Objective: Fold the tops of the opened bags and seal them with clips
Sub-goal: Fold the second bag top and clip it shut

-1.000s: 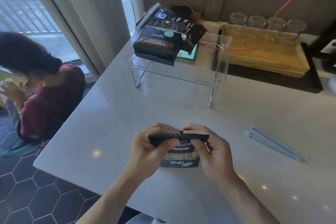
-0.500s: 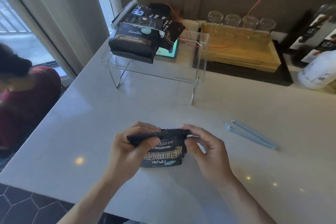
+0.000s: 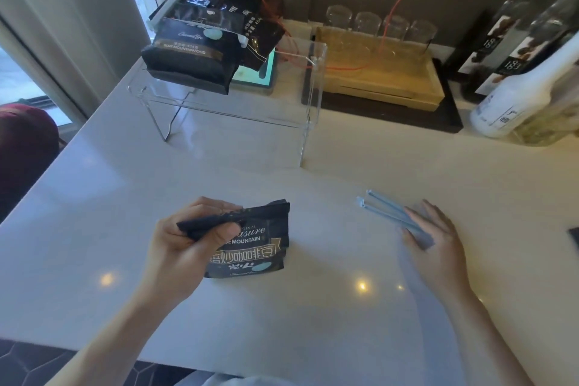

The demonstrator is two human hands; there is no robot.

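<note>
A small black coffee bag [image 3: 250, 247] with gold lettering stands on the white counter [image 3: 313, 307]. My left hand [image 3: 185, 247] pinches its folded top at the left corner; the right corner of the fold sticks up free. A long light-blue sealing clip [image 3: 385, 210] lies on the counter to the right. My right hand [image 3: 435, 241] rests on the clip's near end with its fingers nearly straight, and that end is hidden under them.
A clear acrylic shelf [image 3: 310, 122] at the back holds several black coffee bags [image 3: 191, 53], one with a white clip. Behind it sit a wooden tray [image 3: 382, 78] with glasses and bottles [image 3: 513, 94] at right. A person in red [image 3: 22, 147] sits at the left edge.
My right hand let go of the bag's folded top and moved right onto the blue clip. My left hand kept the fold. The view shifted to the right.
</note>
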